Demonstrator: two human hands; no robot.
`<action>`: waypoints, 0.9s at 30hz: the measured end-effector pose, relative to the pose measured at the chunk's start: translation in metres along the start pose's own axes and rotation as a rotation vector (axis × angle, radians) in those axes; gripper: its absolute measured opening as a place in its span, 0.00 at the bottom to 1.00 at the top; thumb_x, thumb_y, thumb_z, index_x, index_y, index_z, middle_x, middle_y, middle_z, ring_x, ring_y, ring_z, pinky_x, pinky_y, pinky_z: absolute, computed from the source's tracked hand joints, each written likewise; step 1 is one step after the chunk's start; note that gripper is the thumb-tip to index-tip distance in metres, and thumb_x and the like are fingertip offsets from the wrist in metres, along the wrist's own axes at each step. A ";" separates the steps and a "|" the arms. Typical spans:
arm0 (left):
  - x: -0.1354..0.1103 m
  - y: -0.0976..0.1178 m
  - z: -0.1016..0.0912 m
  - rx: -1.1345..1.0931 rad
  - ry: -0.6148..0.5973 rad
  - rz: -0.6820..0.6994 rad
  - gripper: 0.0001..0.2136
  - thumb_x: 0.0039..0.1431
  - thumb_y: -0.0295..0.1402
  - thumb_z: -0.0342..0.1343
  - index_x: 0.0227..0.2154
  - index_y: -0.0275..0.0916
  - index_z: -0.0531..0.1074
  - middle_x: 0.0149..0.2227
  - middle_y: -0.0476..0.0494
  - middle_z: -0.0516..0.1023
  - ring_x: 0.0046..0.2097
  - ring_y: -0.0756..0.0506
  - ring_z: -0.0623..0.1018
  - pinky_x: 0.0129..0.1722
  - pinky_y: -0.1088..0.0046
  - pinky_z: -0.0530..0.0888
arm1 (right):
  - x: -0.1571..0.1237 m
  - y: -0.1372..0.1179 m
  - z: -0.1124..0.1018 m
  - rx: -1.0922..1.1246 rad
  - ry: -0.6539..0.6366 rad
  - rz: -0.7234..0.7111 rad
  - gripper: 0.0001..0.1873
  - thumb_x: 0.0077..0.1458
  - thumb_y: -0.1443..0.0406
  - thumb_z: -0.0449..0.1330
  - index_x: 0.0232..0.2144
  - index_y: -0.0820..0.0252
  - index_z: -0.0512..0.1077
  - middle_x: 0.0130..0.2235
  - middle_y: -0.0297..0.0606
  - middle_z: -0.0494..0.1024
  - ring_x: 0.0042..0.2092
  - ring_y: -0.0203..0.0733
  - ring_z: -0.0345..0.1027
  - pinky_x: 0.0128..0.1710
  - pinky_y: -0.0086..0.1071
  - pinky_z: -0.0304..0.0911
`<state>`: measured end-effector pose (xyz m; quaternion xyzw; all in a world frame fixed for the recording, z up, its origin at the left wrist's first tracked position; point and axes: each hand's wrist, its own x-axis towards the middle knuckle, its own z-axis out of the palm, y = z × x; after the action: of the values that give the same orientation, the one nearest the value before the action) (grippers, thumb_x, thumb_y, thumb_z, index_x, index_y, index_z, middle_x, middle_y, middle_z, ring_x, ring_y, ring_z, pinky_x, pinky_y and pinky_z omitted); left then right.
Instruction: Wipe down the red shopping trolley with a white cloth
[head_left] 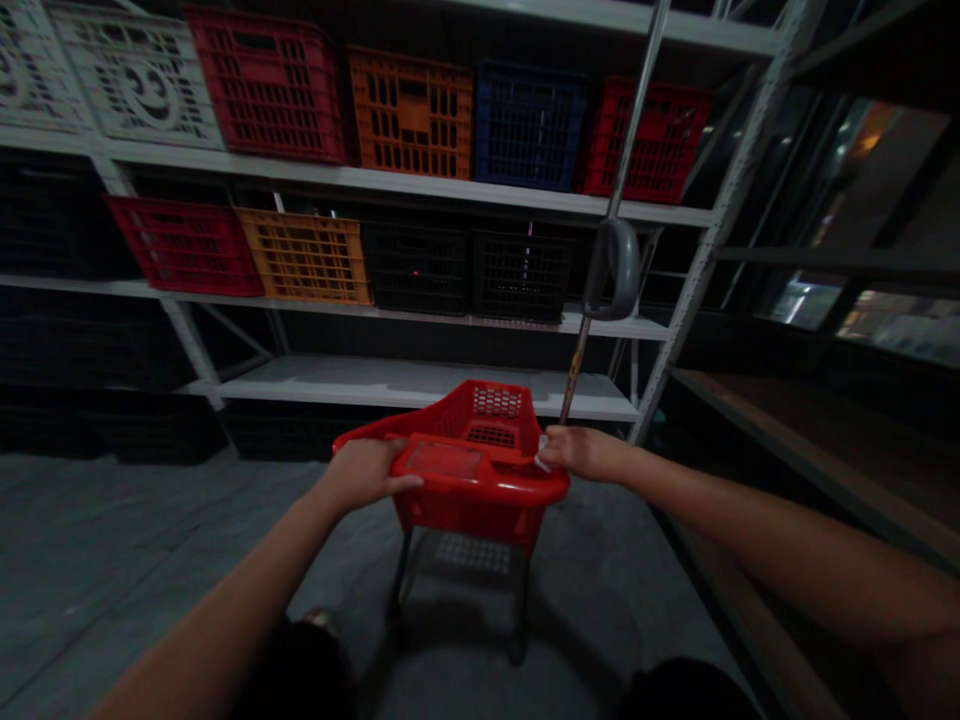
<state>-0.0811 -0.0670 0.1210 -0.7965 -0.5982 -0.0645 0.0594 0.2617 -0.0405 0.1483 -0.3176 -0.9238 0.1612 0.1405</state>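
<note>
A red plastic basket cart (480,470) stands on a dark wheeled frame in front of me. My left hand (367,472) grips the near left rim of the cart, fingers wrapped over the edge. My right hand (581,450) is closed at the near right rim, pinching a small white thing I cannot make out. A long pole with a grey loop handle (611,270) rises at a slant just beyond my right hand.
Metal shelving (420,185) fills the wall ahead, holding red, orange, blue, black and white crates (409,110). A lower shelf (420,385) is bare. A wooden shelf (825,440) runs along the right. The floor (112,560) is grey concrete.
</note>
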 end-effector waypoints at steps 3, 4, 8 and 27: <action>0.004 -0.005 -0.001 -0.022 0.002 0.000 0.33 0.42 0.61 0.42 0.42 0.40 0.68 0.38 0.39 0.76 0.40 0.40 0.73 0.41 0.70 0.64 | -0.004 -0.004 0.008 -0.032 0.113 -0.016 0.06 0.48 0.68 0.54 0.24 0.59 0.71 0.29 0.33 0.71 0.34 0.36 0.61 0.36 0.27 0.55; 0.005 -0.006 -0.001 -0.029 0.001 -0.004 0.33 0.42 0.61 0.43 0.42 0.40 0.68 0.38 0.39 0.76 0.41 0.41 0.73 0.41 0.70 0.64 | -0.006 -0.007 0.011 -0.026 0.137 -0.028 0.06 0.49 0.68 0.54 0.25 0.59 0.71 0.29 0.33 0.71 0.33 0.36 0.62 0.35 0.27 0.56; 0.010 -0.010 -0.001 -0.073 0.010 0.037 0.31 0.42 0.59 0.44 0.41 0.42 0.69 0.39 0.41 0.75 0.42 0.42 0.73 0.43 0.71 0.64 | -0.020 -0.021 0.028 0.025 0.248 0.015 0.08 0.53 0.67 0.51 0.32 0.57 0.71 0.31 0.34 0.72 0.34 0.36 0.65 0.35 0.29 0.58; -0.007 0.074 0.011 -0.267 0.445 0.162 0.18 0.57 0.41 0.41 0.46 0.39 0.64 0.50 0.44 0.68 0.55 0.47 0.62 0.57 0.64 0.52 | 0.008 -0.030 0.151 0.528 1.272 0.347 0.06 0.52 0.65 0.50 0.33 0.60 0.65 0.35 0.38 0.67 0.40 0.40 0.62 0.40 0.33 0.59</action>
<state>-0.0116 -0.0922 0.1072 -0.8087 -0.4910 -0.3113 0.0890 0.1847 -0.0892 0.0244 -0.4479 -0.5288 0.1829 0.6973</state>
